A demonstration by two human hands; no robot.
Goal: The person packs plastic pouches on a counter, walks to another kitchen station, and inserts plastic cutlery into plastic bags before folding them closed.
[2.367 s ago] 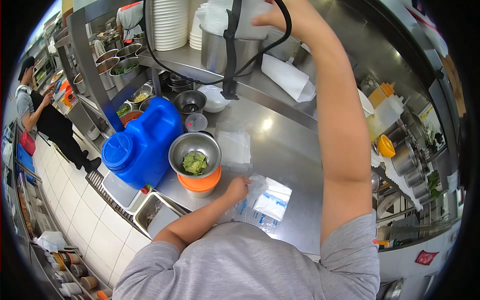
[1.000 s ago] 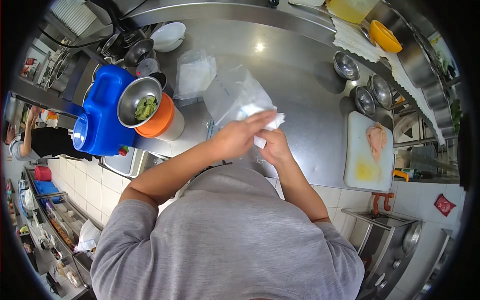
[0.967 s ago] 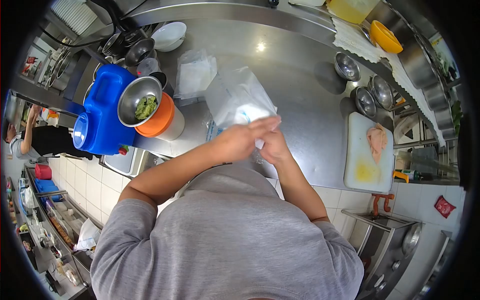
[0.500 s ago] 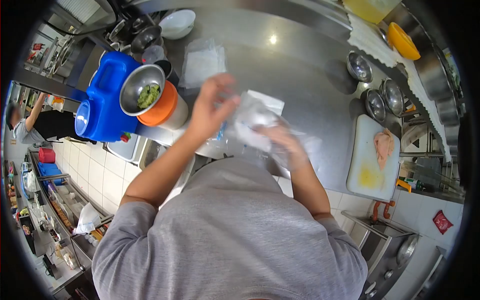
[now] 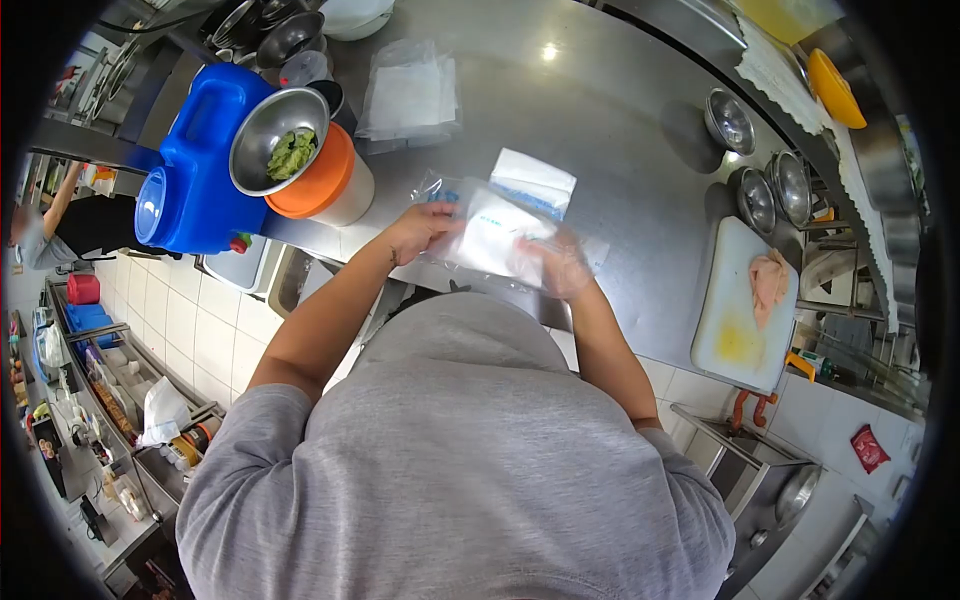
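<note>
A clear plastic bag is held low over the steel table, close in front of my body. My left hand is closed on its left edge. A white folded packet with blue print lies within the bag, and my right hand grips its right side. Clear film covers part of that hand, which is slightly blurred, and I cannot tell how far it reaches inside. Just beyond them, a second white folded piece, blue-printed along its near edge, rests on the table. Farther left lie flat plastic bags with white contents.
On the left stand a blue jug, an orange-lidded tub and a steel bowl of green pieces. To the right are several steel bowls and a white cutting board bearing pale meat. Another person stands far left.
My left hand has come down from above the table and closed on the bag's left edge. The bag is now spread flatter around the white packet. The camera view has shifted slightly.
</note>
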